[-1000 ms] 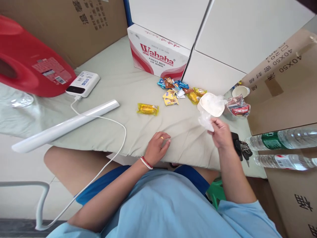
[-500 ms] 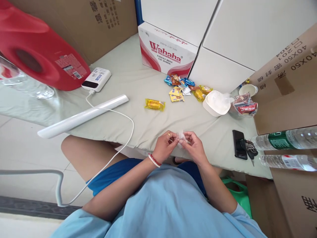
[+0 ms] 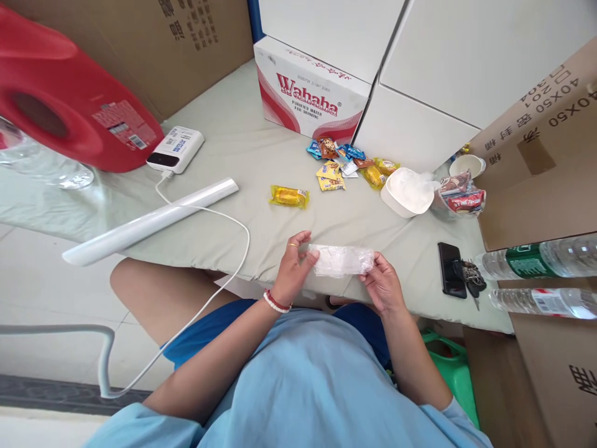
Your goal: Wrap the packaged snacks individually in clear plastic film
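Observation:
A clear plastic bag (image 3: 342, 260), crinkled and stretched flat, spans the gap between my hands above the table's front edge. My left hand (image 3: 295, 264) pinches its left end between thumb and fingers. At the other end, my right hand (image 3: 382, 280) grips the bag's right corner. Beyond them on the cloth lies a yellow-wrapped snack (image 3: 289, 196). Farther back is a pile of small snack packets (image 3: 332, 175) in yellow, blue and brown. A white plastic tub (image 3: 407, 193) stands to the right, with clear plastic in it.
A white cable (image 3: 233, 214) crosses a long white tube-like bar (image 3: 153, 221) and plugs into a white device (image 3: 176, 149). At left stands a red jug (image 3: 79, 93). A phone (image 3: 451, 267), keys (image 3: 472, 279) and two water bottles (image 3: 536, 261) lie right. A Wahaha carton (image 3: 308, 93) sits behind.
My hands have moved apart. The plastic, bunched up between my fingertips before, is now spread out flat between them.

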